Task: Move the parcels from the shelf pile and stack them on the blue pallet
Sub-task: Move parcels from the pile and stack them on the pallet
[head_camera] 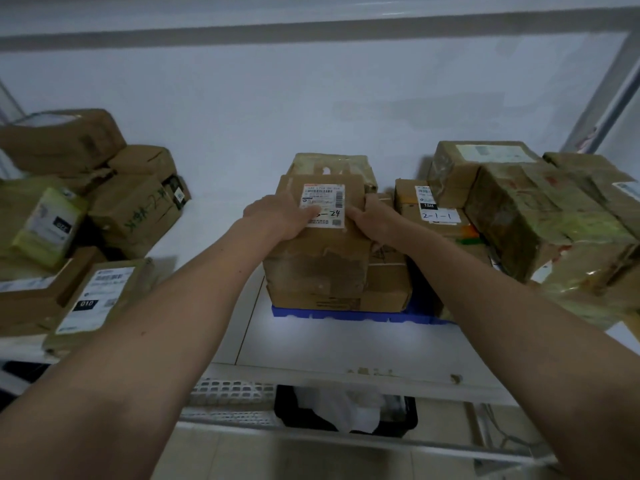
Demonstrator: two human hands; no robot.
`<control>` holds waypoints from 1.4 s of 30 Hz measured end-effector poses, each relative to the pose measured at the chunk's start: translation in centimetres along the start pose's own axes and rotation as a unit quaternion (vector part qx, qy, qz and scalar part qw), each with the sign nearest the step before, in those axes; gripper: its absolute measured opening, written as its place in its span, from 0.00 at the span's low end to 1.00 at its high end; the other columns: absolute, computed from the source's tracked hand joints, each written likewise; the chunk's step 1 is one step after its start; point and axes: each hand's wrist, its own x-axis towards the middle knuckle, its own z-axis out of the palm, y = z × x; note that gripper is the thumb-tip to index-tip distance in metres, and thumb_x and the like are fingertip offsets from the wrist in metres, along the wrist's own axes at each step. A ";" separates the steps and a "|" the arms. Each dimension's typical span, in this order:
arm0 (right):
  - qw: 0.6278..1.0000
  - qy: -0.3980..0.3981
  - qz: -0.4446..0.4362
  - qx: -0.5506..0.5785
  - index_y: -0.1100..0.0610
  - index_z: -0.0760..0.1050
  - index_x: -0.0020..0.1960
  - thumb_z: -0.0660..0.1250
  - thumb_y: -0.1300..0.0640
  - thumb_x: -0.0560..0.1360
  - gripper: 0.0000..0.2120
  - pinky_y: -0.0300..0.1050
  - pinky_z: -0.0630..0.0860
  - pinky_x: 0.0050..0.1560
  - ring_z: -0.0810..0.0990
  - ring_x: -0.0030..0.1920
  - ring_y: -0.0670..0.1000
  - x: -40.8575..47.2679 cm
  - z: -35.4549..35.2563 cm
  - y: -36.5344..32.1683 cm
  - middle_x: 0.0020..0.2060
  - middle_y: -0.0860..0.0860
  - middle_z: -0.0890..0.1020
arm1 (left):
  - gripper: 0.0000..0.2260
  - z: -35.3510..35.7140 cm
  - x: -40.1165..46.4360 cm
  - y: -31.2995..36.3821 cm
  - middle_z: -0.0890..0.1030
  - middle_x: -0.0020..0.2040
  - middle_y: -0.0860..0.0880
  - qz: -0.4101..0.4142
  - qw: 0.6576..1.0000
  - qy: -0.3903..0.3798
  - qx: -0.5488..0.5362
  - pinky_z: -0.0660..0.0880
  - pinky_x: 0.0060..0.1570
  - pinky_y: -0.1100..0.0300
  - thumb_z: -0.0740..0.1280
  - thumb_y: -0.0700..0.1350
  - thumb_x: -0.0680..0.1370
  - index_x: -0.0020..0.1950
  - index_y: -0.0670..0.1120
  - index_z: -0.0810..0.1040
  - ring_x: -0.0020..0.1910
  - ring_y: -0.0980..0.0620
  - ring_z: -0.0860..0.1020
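Our left hand (277, 216) lies on top of the brown cardboard parcel with the white shipping label (320, 244), the thumb reaching across the label's lower left corner, while our right hand (375, 220) grips the same parcel at its right edge, fingers curled over the side and thumb on the top face. Both forearms reach forward from the bottom corners of the view. This labelled parcel, marked by hand with a number ending in 24, sits at the top of a central stack of brown cardboard boxes (332, 299) that rests on the blue plastic pallet (346, 315), whose front edge shows just below the stack. Behind the held parcel stands a tape-wrapped brown box (332, 168), touching it at the back. To our right, a cluster of tape-covered brown parcels (540, 216) is crowded together, one of them bearing a white label written 2-1-1 (440, 213). To our left lies the loose pile of brown cardboard parcels (90, 188), tilted against each other, with a flat parcel carrying a black 010 tag (97, 296) nearest us. All of this rests on the white shelf surface (221, 174). Below the shelf edge we see a black bin holding crumpled white material (346, 410)
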 end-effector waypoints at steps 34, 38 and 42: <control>0.909 -0.043 -0.303 -0.284 0.56 0.57 0.75 0.63 0.46 0.77 0.31 0.56 0.59 0.69 0.53 0.74 0.60 -6.9 19.7 -22.9 0.74 0.57 0.56 | 0.21 -7.3 -13.9 -29.4 0.75 0.63 0.45 -0.145 0.987 0.057 0.036 0.71 0.51 0.56 0.64 0.59 0.76 0.64 0.48 0.75 0.60 0.45 0.73; 0.908 -0.051 -0.309 -0.278 0.56 0.57 0.74 0.64 0.46 0.75 0.32 0.58 0.61 0.69 0.55 0.73 0.62 -7.7 24.6 -27.0 0.73 0.58 0.59 | 0.24 -7.6 -15.0 -35.5 0.73 0.66 0.43 -0.156 0.986 0.060 0.021 0.71 0.60 0.53 0.65 0.59 0.76 0.68 0.48 0.72 0.64 0.44 0.71; 0.908 -0.072 -0.321 -0.258 0.55 0.58 0.74 0.63 0.45 0.76 0.31 0.54 0.58 0.69 0.55 0.73 0.61 -8.1 29.0 -30.4 0.73 0.58 0.60 | 0.26 -7.6 -16.1 -41.2 0.68 0.70 0.44 -0.147 0.987 0.063 -0.007 0.68 0.64 0.53 0.67 0.55 0.75 0.70 0.47 0.70 0.68 0.45 0.66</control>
